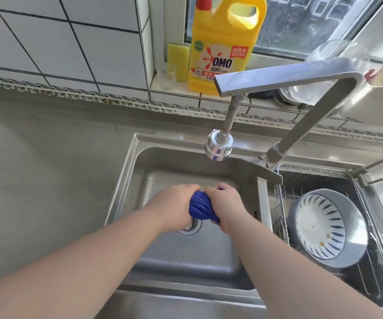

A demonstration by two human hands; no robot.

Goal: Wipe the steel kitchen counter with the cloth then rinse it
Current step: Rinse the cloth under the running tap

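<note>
A blue cloth [200, 207] is bunched and twisted between both hands over the left steel sink basin [130, 180]. My left hand [174, 201] grips its left end and my right hand [226, 203] grips its right end. The drain [189, 226] lies just below the hands. The faucet head [218, 147] hangs above and behind them; no water stream is visible. The steel counter [47, 169] stretches to the left of the sink.
A yellow detergent jug [222, 47], a sponge [178, 58] and a small glass [166, 75] stand on the window sill. The right basin holds a wire rack with a grey and white bowl [326, 226]. A white container [374, 97] sits far right.
</note>
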